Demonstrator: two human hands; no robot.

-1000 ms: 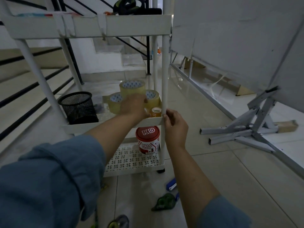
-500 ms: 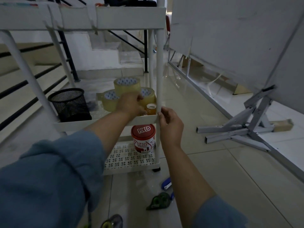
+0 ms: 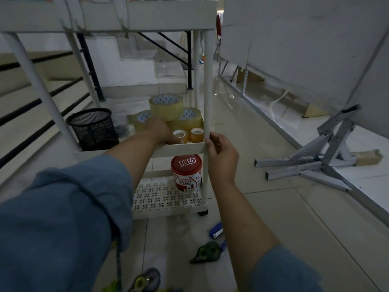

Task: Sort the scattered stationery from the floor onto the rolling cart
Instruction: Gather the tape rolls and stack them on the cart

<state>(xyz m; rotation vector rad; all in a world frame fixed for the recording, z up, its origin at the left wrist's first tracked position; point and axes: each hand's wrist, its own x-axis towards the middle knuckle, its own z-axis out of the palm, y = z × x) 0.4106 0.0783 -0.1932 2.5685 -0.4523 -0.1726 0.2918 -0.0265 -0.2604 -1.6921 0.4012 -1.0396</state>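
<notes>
Where the floor tiles [image 3: 284,218] lie nearest: a green correction-tape dispenser [image 3: 205,252] and a blue stapler [image 3: 216,230] lie just in front of the rolling cart [image 3: 181,148]; a second dispenser [image 3: 145,280] sits at the bottom edge of the view.
Bottom shelf [image 3: 164,213]: a perforated tray holding one red-lidded KD tub [image 3: 186,172], upright in its right front corner.
Right hand [image 3: 221,157]: fingers and thumb wrapped round the corner post [image 3: 208,91], at middle-shelf height.
Left hand [image 3: 159,129]: reaches over the middle shelf's front rim. Its fingertips are hidden beside the small rolls, so I cannot tell whether it grasps anything.
Middle shelf [image 3: 90,153]: two small tape rolls [image 3: 181,135] stand side by side at front right. Behind them are three packing-tape rolls [image 3: 166,107], one stacked on the other two. A black mesh pen cup [image 3: 92,128] stands at the left end, its contents unseen.
Top shelf [image 3: 105,15]: only the front wall shows.
</notes>
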